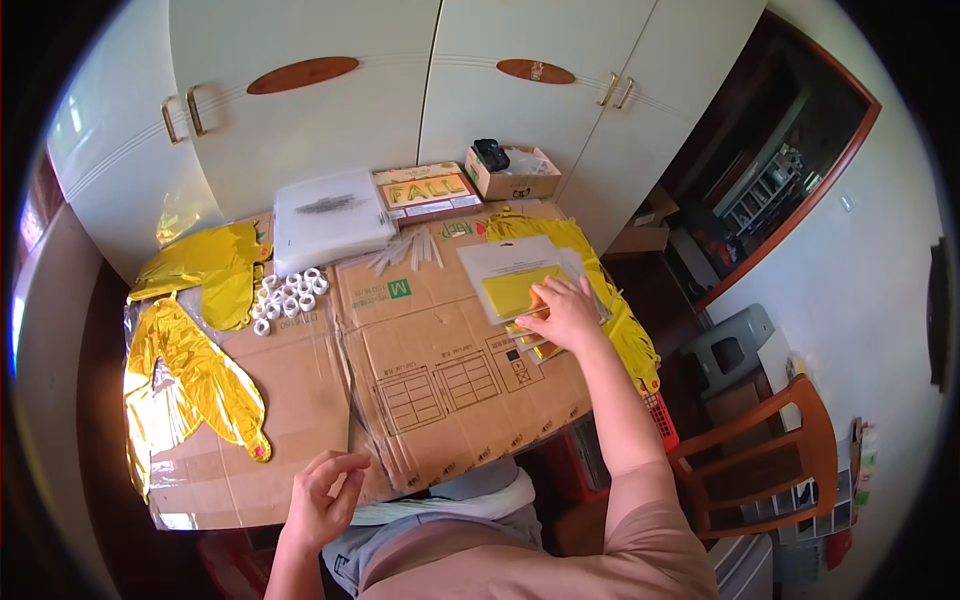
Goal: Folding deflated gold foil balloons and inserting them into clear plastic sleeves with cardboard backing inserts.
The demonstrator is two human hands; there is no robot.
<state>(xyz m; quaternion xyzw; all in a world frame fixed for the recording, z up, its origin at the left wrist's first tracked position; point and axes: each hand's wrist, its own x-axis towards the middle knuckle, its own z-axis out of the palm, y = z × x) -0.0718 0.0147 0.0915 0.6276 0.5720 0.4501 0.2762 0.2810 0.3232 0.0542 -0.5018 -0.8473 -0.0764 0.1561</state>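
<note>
At the table's right side lies a pile of clear flat packets [508, 262] with folded gold foil inside. My right hand [563, 314] reaches over this pile, thumb and fingers closing on the near edge of a gold packet [520, 292]. Orange shows between the thumb and forefinger. My left hand [328, 490] hovers by the front edge of the table, fingers curled in toward the thumb, and no object shows in it. Loose gold foil balloons [625, 335] are heaped beyond and right of the packets.
Flattened cardboard [300, 400] covers the table. More gold foil balloons [195, 370] lie at left, beside white tape-like rings [290, 295]. Behind stand a stack of clear sleeves [330, 225], a printed box [425, 192] and a small open carton [515, 180]. A wooden chair [760, 460] is at right.
</note>
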